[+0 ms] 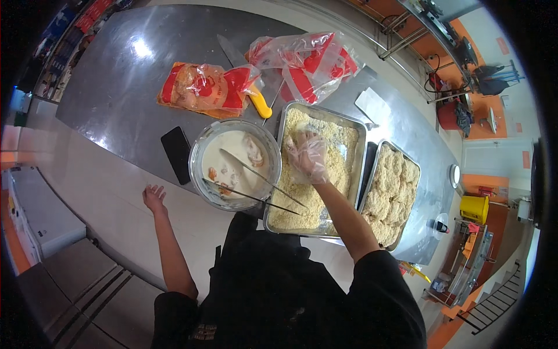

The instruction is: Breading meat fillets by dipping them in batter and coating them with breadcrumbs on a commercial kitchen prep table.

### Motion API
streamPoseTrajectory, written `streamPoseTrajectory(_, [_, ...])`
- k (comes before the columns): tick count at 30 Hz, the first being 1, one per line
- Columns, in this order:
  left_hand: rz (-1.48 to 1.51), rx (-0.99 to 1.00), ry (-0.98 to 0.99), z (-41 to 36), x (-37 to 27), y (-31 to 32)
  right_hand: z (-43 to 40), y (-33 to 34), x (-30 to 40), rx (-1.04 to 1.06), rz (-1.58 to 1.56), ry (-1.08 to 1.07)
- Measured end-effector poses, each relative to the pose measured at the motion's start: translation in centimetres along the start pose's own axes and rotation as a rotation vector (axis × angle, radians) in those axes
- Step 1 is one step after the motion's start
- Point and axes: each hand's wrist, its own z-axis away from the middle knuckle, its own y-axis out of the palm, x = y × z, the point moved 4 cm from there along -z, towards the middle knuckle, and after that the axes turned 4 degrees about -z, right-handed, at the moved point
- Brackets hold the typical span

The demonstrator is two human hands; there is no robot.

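Note:
My right hand (310, 155), in a clear plastic glove, presses down into pale breadcrumbs (296, 209) in a deep metal tray (363, 152). Its fingertips are partly hidden, so whether it holds a piece is unclear. My left hand (154, 198) is bare and empty, fingers apart, off the table's near edge. Between the hands is a clear round tub (196, 192) of white batter (213, 144) with several meat pieces (254, 150) partly sunk in it. Metal tongs (248, 195) lie from the batter across the tub's rim onto the crumbs.
A second tray (419, 168) holds several crumb-coated pieces (388, 187). A black phone (175, 152) lies left of the tub. Behind are a red-printed meat package (196, 85), a yellow-handled knife (260, 104), and a crumpled plastic bag (305, 56). All rest on a steel table (117, 87).

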Motion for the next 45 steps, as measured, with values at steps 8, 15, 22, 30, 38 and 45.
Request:
streamPoseTrajectory(8, [-0.105, -0.213, 0.084, -7.2, -6.9, 4.3, 0.1, 0.3, -0.8, 0.325, -0.136, 0.141])
streamPoseTrajectory(15, [-0.383, -0.425, 0.061, -5.8, -8.0, 6.9, 4.7, 0.4, -5.7, 0.016, 0.101, 0.197])
streamPoseTrajectory(22, [-0.394, -0.478, 0.041, -5.4, -8.6, 6.2, 4.2, 0.1, -5.4, 0.019, -0.087, 0.193])
streamPoseTrajectory(30, [-0.435, -0.482, 0.059, -5.8, -8.7, 5.8, 3.2, -2.2, -1.6, -0.121, -0.052, 0.143])
streamPoseTrajectory(38, [-0.444, -0.486, 0.005, -5.8, -9.0, 5.1, 11.3, -6.4, 2.2, 0.169, 0.275, 0.281])
streamPoseTrajectory(45, [-0.392, -0.428, 0.0, -4.0, -9.3, 6.8, 14.5, -6.0, 7.7, 0.257, -0.085, 0.673])
